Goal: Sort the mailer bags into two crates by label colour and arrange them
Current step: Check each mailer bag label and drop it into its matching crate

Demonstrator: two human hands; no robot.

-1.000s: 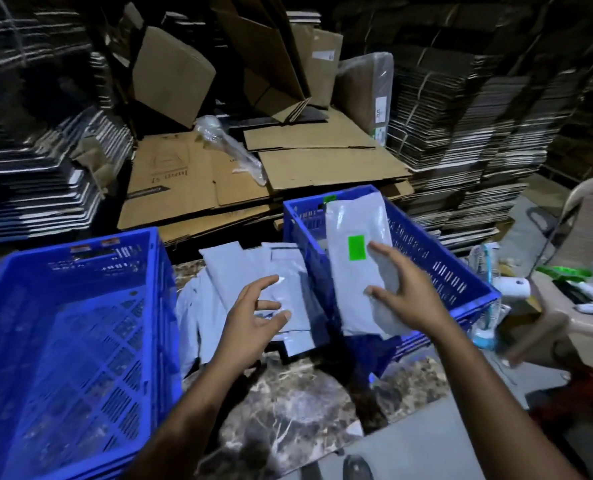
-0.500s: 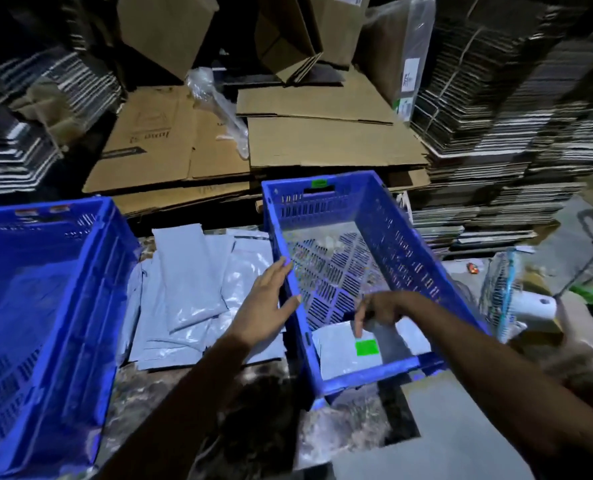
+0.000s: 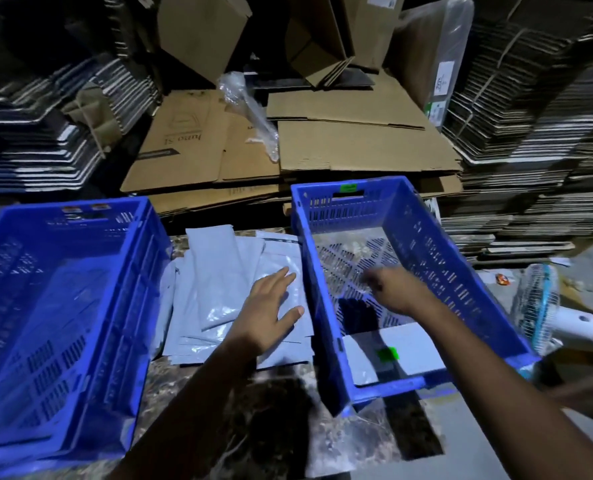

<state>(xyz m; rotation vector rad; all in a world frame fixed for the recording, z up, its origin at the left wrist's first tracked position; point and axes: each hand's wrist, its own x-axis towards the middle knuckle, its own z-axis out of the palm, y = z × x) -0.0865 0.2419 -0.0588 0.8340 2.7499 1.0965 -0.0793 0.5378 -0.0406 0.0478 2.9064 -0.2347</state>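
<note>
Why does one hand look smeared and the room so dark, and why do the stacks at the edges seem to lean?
Head view: the right hand over the right crate is motion-blurred, while the left hand on the grey mailer bags is sharp. Light falls only near the person, so the background is dim. The wide-angle lens bends the cardboard stacks at the edges.

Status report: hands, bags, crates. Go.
Left hand open, flat on the bag pile. Right hand blurred over the right crate, holding nothing visible. Green-label bag in that crate. Left crate unobstructed.
</note>
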